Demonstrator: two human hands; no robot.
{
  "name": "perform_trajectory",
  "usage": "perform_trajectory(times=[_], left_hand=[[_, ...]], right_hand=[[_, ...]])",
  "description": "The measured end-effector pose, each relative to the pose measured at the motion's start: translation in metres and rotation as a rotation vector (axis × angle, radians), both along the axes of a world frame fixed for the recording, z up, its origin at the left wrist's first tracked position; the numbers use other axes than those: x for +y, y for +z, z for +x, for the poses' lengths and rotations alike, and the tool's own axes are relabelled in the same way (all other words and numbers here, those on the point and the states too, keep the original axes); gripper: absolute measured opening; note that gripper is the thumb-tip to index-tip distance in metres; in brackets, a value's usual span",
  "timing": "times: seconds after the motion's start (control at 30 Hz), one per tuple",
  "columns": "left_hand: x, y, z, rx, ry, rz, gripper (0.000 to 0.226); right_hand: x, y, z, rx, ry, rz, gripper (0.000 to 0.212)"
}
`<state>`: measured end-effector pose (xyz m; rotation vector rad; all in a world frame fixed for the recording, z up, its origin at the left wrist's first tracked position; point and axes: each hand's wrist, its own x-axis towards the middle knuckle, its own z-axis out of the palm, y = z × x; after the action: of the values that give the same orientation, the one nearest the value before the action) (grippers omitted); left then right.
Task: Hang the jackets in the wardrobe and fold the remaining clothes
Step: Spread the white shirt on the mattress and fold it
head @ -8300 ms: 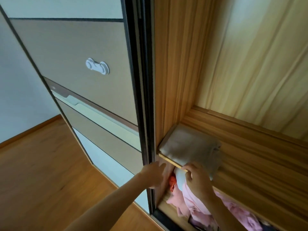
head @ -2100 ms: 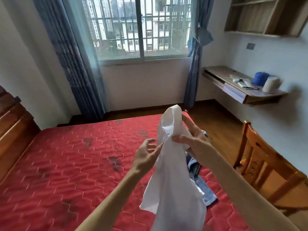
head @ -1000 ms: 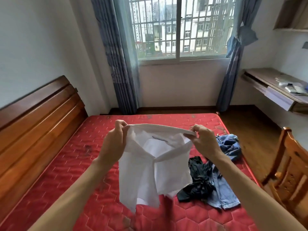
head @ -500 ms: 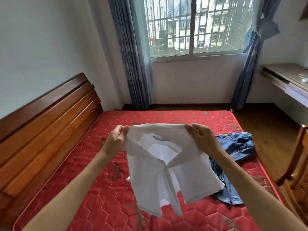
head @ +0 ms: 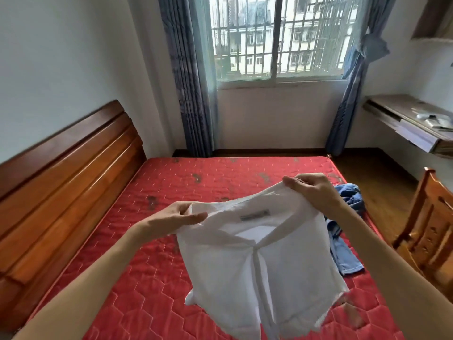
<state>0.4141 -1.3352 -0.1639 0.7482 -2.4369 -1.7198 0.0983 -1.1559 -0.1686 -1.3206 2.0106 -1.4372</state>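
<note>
Head view: left hand (head: pixel 176 218) and right hand (head: pixel 311 190) pinch the shirt (head: pixel 257 253), now tilted flatter over the bed (head: pixel 171 182), seemingly ready for folding.

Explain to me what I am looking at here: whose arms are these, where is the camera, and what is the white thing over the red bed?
There is no machine here. A person wears a wide-angle camera on the head, so the single picture looks forward and down along their own two bare arms. The left hand and the right hand each pinch one shoulder of a white shirt, holding it up in the air by the collar end so that it hangs open above the red mattress. On the mattress, to the right and partly behind the shirt, lies a crumpled blue denim garment. A wooden headboard stands on the left and a wooden chair on the right.
</note>
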Motion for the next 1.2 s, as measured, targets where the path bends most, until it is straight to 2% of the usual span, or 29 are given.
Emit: perform_trajectory(times=[0.07, 0.13, 0.2, 0.23, 0.33, 0.4, 0.53, 0.63, 0.73, 0.8, 0.87, 1.03, 1.2], left_hand=[[-0.003, -0.008, 0.024, -0.037, -0.043, 0.013, 0.066], [-0.006, -0.017, 0.043, -0.056, -0.056, -0.009, 0.049], [-0.009, -0.026, 0.059, -0.052, -0.067, -0.005, 0.023], [-0.011, -0.029, 0.065, -0.051, -0.076, -0.006, 0.022], [-0.02, -0.044, 0.079, -0.065, -0.096, -0.021, 0.036], [-0.03, -0.055, 0.082, -0.084, -0.08, -0.086, 0.038], [-0.071, -0.082, 0.079, -0.128, 0.116, -0.374, 0.029], [-0.111, -0.107, 0.062, -0.206, 0.226, -0.647, 0.048], [-0.158, -0.144, 0.037, -0.334, 0.318, -0.814, 0.063], [-0.196, -0.177, 0.017, -0.393, 0.365, -0.859, 0.088], [-0.237, -0.213, -0.003, -0.454, 0.373, -0.83, 0.101], [-0.337, -0.325, -0.06, -0.566, 0.39, -0.686, 0.068], [-0.42, -0.47, -0.102, -0.544, 0.493, -0.434, 0.063]], right_hand=[[0.005, -0.009, 0.018, -0.026, 0.026, 0.066, 0.07], [0.008, -0.016, 0.03, -0.054, 0.051, 0.146, 0.059], [0.008, -0.021, 0.041, -0.099, 0.103, 0.223, 0.046], [0.007, -0.023, 0.046, -0.12, 0.124, 0.261, 0.043], [-0.005, -0.031, 0.054, -0.126, 0.162, 0.363, 0.043], [-0.018, -0.038, 0.055, -0.09, 0.152, 0.41, 0.039], [-0.062, -0.063, 0.049, 0.005, 0.111, 0.445, 0.04], [-0.114, -0.091, 0.04, 0.034, 0.04, 0.404, 0.055], [-0.176, -0.123, 0.026, 0.041, -0.005, 0.363, 0.05], [-0.222, -0.156, 0.011, 0.034, -0.029, 0.361, 0.047], [-0.268, -0.199, -0.008, 0.028, -0.057, 0.385, 0.05], [-0.373, -0.331, -0.056, -0.01, -0.121, 0.493, 0.041], [-0.454, -0.477, -0.095, -0.078, -0.114, 0.583, 0.04]])
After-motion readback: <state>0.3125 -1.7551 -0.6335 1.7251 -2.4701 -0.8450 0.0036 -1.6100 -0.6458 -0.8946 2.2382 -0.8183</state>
